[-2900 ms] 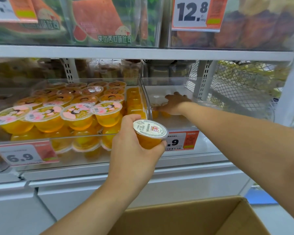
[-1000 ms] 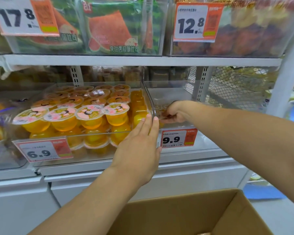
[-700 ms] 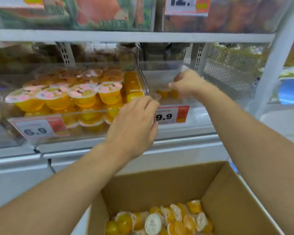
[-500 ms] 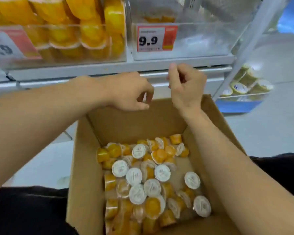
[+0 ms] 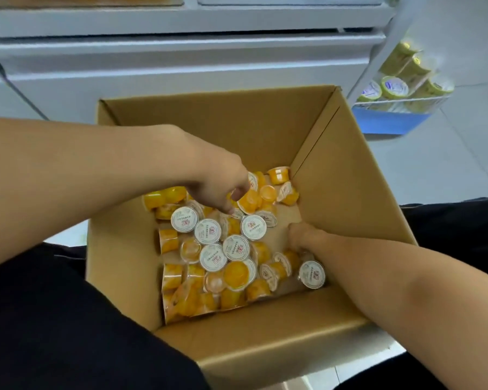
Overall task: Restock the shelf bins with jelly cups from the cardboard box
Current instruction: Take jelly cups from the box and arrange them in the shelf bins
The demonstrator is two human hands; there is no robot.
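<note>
Between my knees stands an open cardboard box (image 5: 350,192) with several small orange jelly cups (image 5: 235,250) lying loose on its bottom, some with the white lid up. My left hand (image 5: 209,175) is down in the far part of the pile, and its curled fingers close round one tilted orange cup (image 5: 251,199). My right hand (image 5: 304,237) is sunk among the cups by the right wall. Its fingers point down and their tips are hidden, so any hold is not visible. The shelf bins are out of view.
The white base of the shelf unit (image 5: 181,52) runs across the top, just beyond the box. To the right on the floor stands a clear bin (image 5: 400,88) of yellow-lidded cups on a blue base. My dark-clothed legs (image 5: 68,319) flank the box.
Both hands left the shelf bin empty and dropped into the box. The view swung down from the shelf to the box. Both hands now reach among the cups.
</note>
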